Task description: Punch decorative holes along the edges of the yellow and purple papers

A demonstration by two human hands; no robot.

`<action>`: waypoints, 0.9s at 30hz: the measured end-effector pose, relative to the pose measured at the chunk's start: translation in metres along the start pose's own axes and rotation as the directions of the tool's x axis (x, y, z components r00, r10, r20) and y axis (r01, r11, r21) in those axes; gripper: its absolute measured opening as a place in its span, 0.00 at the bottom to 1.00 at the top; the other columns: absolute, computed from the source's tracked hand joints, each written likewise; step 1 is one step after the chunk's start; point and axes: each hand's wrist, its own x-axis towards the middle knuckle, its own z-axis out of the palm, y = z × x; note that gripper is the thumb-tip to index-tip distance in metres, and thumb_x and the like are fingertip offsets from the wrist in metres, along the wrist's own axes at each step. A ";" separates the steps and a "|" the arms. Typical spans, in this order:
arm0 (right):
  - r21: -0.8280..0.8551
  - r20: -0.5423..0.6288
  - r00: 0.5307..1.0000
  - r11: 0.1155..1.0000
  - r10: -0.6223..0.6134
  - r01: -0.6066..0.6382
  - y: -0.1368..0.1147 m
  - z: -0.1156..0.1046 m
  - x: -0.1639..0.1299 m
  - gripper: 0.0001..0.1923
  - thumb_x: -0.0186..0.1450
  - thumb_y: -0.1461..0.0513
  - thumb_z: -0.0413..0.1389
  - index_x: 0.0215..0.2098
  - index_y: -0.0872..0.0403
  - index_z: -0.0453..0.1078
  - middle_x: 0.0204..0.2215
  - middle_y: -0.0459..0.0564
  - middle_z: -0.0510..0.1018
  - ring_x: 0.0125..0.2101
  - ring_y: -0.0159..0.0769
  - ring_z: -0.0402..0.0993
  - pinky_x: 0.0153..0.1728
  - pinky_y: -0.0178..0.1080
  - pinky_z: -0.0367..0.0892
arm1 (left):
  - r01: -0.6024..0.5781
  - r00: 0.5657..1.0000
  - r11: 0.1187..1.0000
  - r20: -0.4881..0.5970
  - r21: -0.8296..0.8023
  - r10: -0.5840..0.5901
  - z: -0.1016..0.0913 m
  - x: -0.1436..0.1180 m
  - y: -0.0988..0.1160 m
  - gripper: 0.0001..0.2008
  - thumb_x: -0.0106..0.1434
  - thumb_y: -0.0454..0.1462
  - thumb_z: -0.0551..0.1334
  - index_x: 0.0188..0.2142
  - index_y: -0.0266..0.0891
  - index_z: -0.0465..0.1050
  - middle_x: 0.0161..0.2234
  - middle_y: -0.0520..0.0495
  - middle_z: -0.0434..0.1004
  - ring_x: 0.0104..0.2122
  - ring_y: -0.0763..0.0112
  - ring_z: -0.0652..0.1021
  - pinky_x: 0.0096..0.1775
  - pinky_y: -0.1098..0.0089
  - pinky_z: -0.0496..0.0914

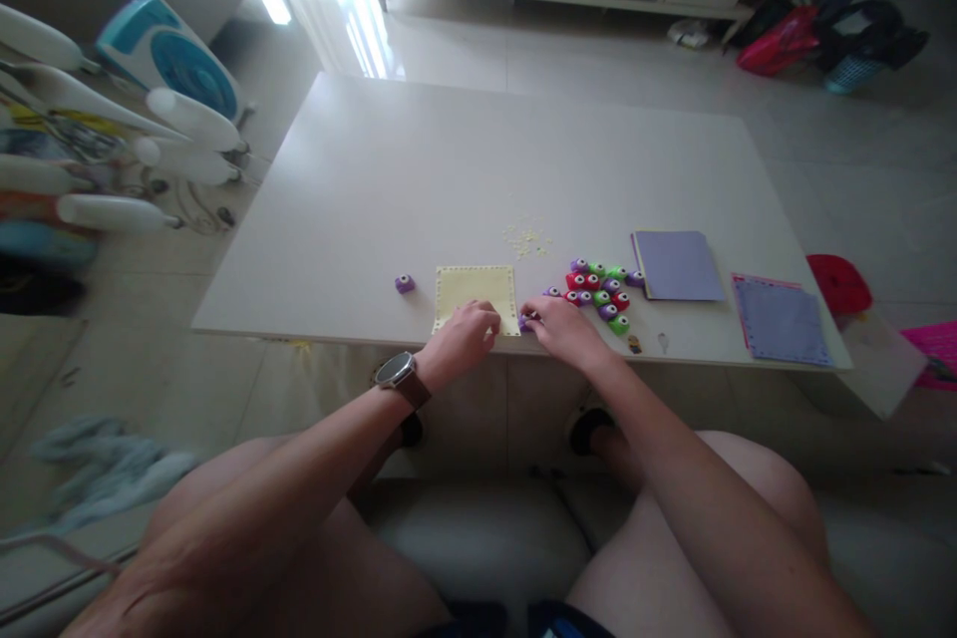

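Note:
A yellow sheet of paper with small holes along its borders lies at the table's near edge. My left hand, with a watch on its wrist, is over the sheet's near edge, fingers curled against the paper. At the sheet's near right corner, my right hand grips a small purple paper punch, partly covered by the fingers. Just right of that hand sits a cluster of red, green and purple paper punches. Another purple punch stands alone to the left of the sheet.
Yellow paper bits are scattered beyond the sheet. To the right are a stack of purple paper and blue-purple sheets with punched borders. Two small items, one a yellowish figure, lie near the white table's front edge.

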 end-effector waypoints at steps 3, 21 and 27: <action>0.002 -0.009 1.000 1.000 -0.013 0.013 0.000 0.001 0.000 0.06 0.71 0.68 0.59 0.42 0.52 0.78 0.43 0.51 0.82 0.46 0.40 0.77 0.47 0.35 0.66 | -0.001 1.000 1.000 -0.001 0.003 0.001 0.000 0.000 0.000 0.10 0.63 0.26 0.58 0.33 0.40 0.75 0.42 0.44 0.77 0.47 0.60 0.76 0.52 0.58 0.72; -0.085 -0.061 0.991 0.990 -0.117 0.112 -0.007 0.014 -0.001 0.02 0.73 0.66 0.59 0.43 0.54 0.73 0.43 0.52 0.79 0.46 0.39 0.74 0.47 0.35 0.65 | -0.034 0.999 0.994 0.012 0.104 0.033 -0.002 -0.001 0.004 0.11 0.62 0.27 0.63 0.41 0.41 0.77 0.50 0.43 0.78 0.53 0.57 0.76 0.63 0.47 0.66; -0.081 -0.056 0.991 0.990 -0.123 0.118 -0.005 0.014 0.000 0.02 0.73 0.66 0.58 0.43 0.54 0.73 0.43 0.52 0.79 0.46 0.39 0.74 0.49 0.36 0.65 | 0.033 0.999 0.978 -0.001 0.206 -0.033 0.001 -0.003 0.000 0.19 0.64 0.30 0.67 0.54 0.41 0.73 0.66 0.37 0.67 0.69 0.46 0.62 0.65 0.34 0.60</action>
